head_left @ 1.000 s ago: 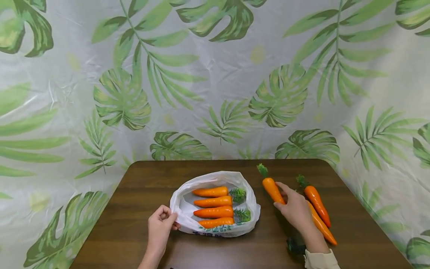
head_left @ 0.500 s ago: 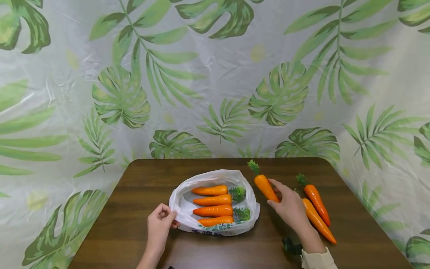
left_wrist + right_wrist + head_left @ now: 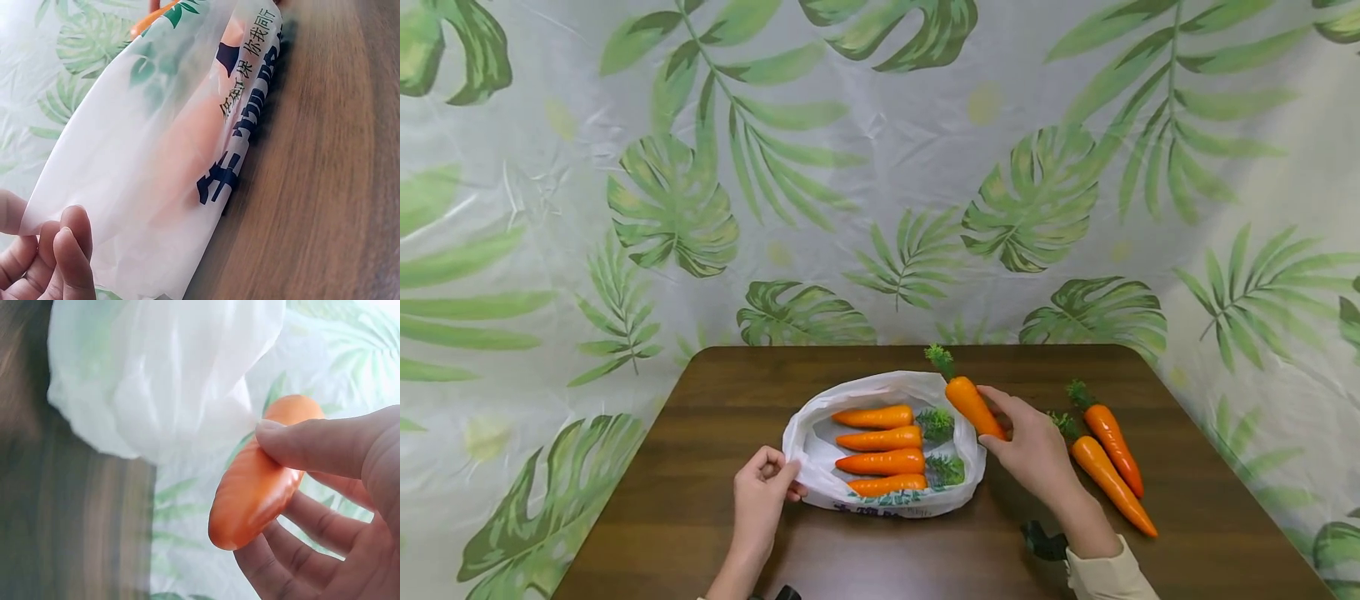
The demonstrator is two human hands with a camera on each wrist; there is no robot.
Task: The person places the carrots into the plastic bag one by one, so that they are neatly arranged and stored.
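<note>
A white plastic bag [image 3: 820, 493] lies on the table with its mouth spread; several orange carrots [image 3: 880, 462] with green tops rest inside in a row. At the bag's left edge my left hand [image 3: 762, 492] pinches the rim between thumb and fingers, also visible in the left wrist view on the thin plastic [image 3: 119, 169]. My right hand [image 3: 1033, 437] grips a carrot [image 3: 972, 407] by its lower part, its leafy top tilted up and left, over the bag's right rim. In the right wrist view the thumb and fingers hold this carrot [image 3: 259, 487] beside the bag [image 3: 156, 375].
Two more carrots, one nearer [image 3: 1112, 483] and one farther [image 3: 1116, 446], lie on the table's right side. The brown wooden table [image 3: 700, 467] ends at a leaf-patterned sheet [image 3: 895, 167] behind it. A black strap piece [image 3: 1043, 542] shows beside the right wrist.
My right hand has carried the carrot left, from beside the two loose carrots to the bag's right rim. The left hand keeps its pinch on the bag.
</note>
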